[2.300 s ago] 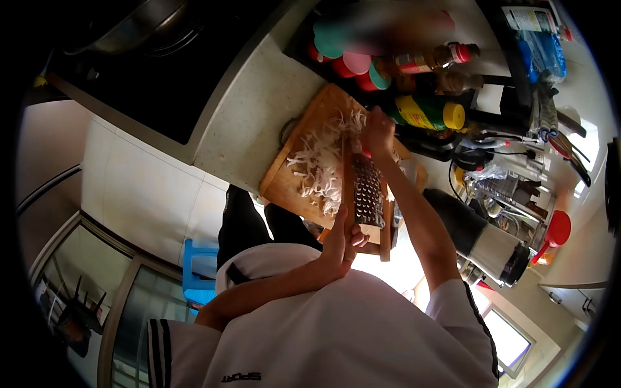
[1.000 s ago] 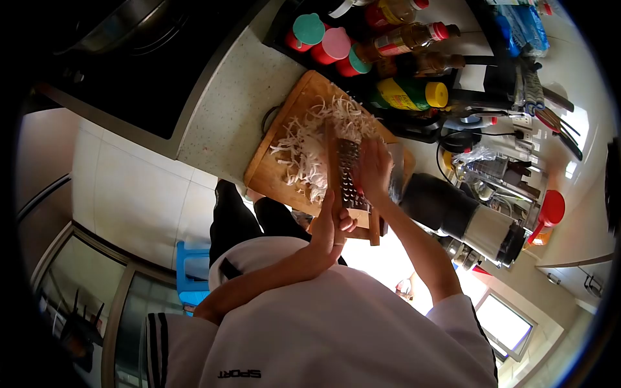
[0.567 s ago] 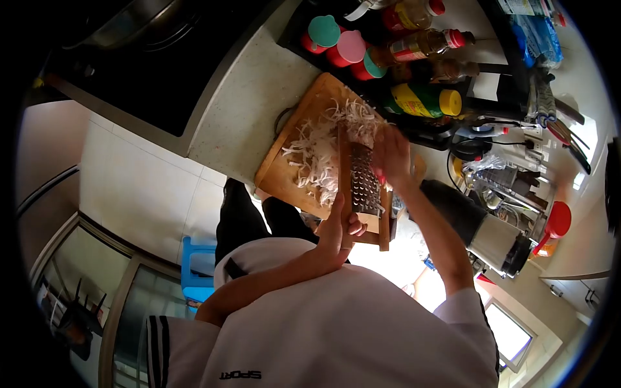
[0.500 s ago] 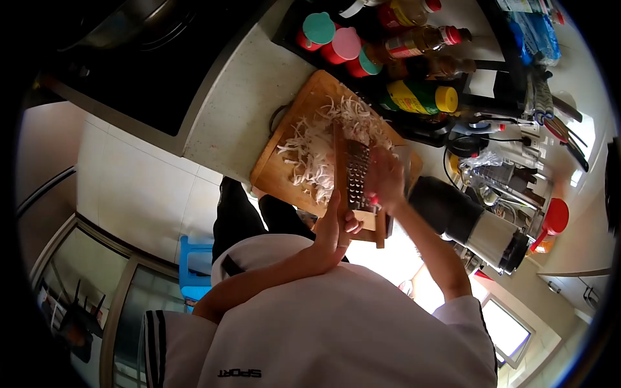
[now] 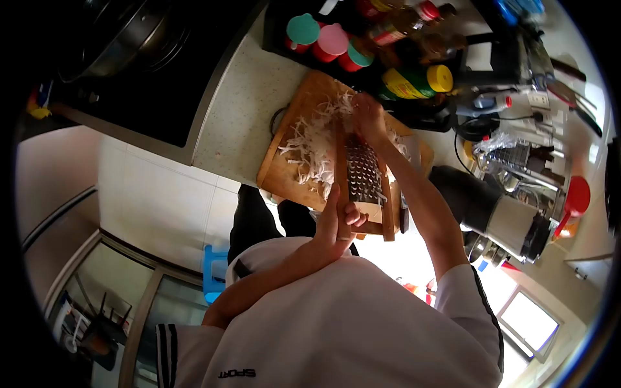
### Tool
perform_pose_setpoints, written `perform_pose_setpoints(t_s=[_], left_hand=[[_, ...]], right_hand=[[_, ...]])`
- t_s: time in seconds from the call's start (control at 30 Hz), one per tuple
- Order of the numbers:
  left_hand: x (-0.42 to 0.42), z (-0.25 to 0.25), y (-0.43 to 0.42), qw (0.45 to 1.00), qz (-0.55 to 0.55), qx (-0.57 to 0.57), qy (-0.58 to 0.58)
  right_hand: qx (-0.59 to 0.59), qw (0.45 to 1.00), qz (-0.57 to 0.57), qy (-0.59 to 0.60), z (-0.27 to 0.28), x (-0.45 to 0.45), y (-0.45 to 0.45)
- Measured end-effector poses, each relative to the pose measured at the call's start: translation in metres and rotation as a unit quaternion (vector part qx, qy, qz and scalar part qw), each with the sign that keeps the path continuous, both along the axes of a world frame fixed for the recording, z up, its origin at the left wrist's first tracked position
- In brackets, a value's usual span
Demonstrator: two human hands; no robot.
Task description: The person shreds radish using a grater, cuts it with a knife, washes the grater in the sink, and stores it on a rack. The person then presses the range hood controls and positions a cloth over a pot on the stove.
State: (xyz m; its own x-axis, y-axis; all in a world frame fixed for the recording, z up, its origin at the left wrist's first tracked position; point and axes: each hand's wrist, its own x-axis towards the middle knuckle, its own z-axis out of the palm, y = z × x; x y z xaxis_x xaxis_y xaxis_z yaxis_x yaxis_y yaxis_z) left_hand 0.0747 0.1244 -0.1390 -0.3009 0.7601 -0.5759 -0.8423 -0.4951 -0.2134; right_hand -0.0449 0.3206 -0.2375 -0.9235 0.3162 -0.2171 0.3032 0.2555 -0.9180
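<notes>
Head view, hands: left hand (image 5: 341, 216), closed around the near end of the left rail of the grater, thumb along the rail's left side, fingers curled round to its right; right hand (image 5: 369, 118), at the grater's far end, fingers bent, the underside hidden, so whether it grips a piece of food cannot be told.

Head view, work: one grater with a brown wooden frame and a perforated grey metal plate (image 5: 364, 173), lying lengthwise from near to far, over the right part of the board, its near end reaching past the board's near edge; one heap of thin white shreds (image 5: 312, 152), mostly left of the grater and at its far end; one rectangular brown wooden cutting board (image 5: 275, 169), under shreds and grater, on a pale speckled countertop (image 5: 229, 107).

Head view, surroundings: one black glass hob (image 5: 152, 107), far left; one round dark metal pan (image 5: 132, 45), upon it; three red canisters, far side beyond the board, with a green lid (image 5: 303, 29), a pink lid (image 5: 332, 40) and a second green lid (image 5: 359, 53); one green bottle with yellow label and yellow cap (image 5: 414, 83), lying in view just beyond the right hand; one cylindrical appliance, part black, part cream (image 5: 511, 224), right of the right forearm; one red ladle-shaped utensil (image 5: 577, 196), farther right; one blue plastic stool (image 5: 213, 271), on the left, below counter level; one white shirt with black sleeve stripes (image 5: 343, 310), worn by the person, nearest.
</notes>
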Motion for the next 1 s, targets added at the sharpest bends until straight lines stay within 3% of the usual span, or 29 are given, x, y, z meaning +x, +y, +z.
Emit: perform_pose_setpoints(t_s=[0.1, 0.2, 0.3, 0.33, 0.47, 0.57, 0.67, 0.73, 0.87, 1.0], left_hand=[[-0.006, 0.000, 0.000, 0.999, 0.001, 0.037, 0.017], [-0.012, 0.025, -0.007, 0.997, -0.050, 0.015, 0.057], [-0.001, 0.067, -0.024, 0.987, -0.117, -0.012, 0.113], [0.000, 0.077, -0.029, 0.984, -0.127, -0.019, 0.125], [-0.001, 0.090, -0.042, 0.972, -0.171, -0.063, 0.149], [-0.010, 0.095, -0.050, 0.957, -0.208, -0.089, 0.181], [-0.024, 0.090, -0.050, 0.932, -0.256, -0.105, 0.236], [-0.035, 0.096, -0.045, 0.910, -0.280, -0.144, 0.269], [-0.050, 0.108, -0.044, 0.871, -0.320, -0.173, 0.330], [-0.056, 0.120, -0.044, 0.807, -0.370, -0.215, 0.407]], right_hand=[[-0.049, 0.997, -0.054, 0.015, 0.008, -0.003, -0.001], [0.038, 0.992, -0.045, 0.112, -0.001, -0.003, 0.013], [-0.095, 0.983, -0.149, 0.045, 0.067, 0.019, 0.044], [-0.189, 0.970, -0.146, 0.053, 0.080, 0.031, 0.049], [-0.349, 0.921, -0.121, 0.123, 0.106, 0.095, 0.053], [-0.441, 0.848, -0.199, 0.215, 0.114, 0.144, 0.054], [-0.467, 0.795, -0.297, 0.249, 0.076, 0.177, 0.059], [-0.483, 0.768, -0.331, 0.260, 0.082, 0.192, 0.052], [-0.487, 0.781, -0.314, 0.233, 0.093, 0.266, 0.029], [-0.447, 0.730, -0.460, 0.234, 0.042, 0.339, -0.029]])
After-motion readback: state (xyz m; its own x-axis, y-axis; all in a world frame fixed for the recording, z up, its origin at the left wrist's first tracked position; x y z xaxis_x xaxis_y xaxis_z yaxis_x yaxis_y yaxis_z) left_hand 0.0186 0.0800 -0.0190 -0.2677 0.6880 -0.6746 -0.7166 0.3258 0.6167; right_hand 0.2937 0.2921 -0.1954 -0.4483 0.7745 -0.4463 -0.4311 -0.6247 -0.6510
